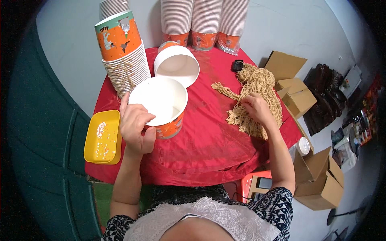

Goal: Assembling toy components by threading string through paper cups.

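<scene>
Here both hands were, well apart above the red tablecloth (205, 140)! The left hand (136, 126) stood up at the left side of the orange-and-white tub (171, 129), its index finger raised, the others loosely bent and the thumb spread away from them; whether it touched the tub could not be told. That tub sat upright near the middle of the table, mouth up, white inside.

Over on the right, the right hand (257, 107) was down at the heap of tan string (259, 84), fingertips drawn close together, though whether they had a strand between them could not be made out. The string sprawled across the right side of the table, one bunch poking out to the left.

Behind the upright tub, a second tub (177, 66) lay tipped, its open mouth facing the person. To its left rose a leaning stack of tubs (126, 66), strands of string hanging down its side. Near the left edge sat a yellow tray (117, 146) scattered with little pale bits, and at the back three more stacks (207, 20) stood by the wall (277, 24).
</scene>
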The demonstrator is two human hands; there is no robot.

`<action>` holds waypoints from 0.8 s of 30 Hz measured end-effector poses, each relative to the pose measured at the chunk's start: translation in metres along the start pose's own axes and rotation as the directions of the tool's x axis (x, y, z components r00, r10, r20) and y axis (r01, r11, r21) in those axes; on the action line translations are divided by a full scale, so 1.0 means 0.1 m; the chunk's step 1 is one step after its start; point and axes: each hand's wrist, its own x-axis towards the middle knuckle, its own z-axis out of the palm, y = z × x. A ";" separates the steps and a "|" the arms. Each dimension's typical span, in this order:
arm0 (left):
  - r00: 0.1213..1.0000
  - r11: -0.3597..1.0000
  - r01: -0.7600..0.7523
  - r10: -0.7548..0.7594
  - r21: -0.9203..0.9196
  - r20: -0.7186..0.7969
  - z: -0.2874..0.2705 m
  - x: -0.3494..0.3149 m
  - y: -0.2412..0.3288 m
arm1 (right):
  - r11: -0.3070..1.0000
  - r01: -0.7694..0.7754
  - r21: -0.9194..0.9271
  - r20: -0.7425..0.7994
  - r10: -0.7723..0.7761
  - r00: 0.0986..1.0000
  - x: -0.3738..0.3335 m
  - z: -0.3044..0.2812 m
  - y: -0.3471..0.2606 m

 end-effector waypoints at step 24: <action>0.999 0.999 0.051 -0.051 -0.007 0.011 0.04 0.01 0.03 | 0.980 0.198 0.021 0.080 -0.199 0.977 -0.13 0.10 0.15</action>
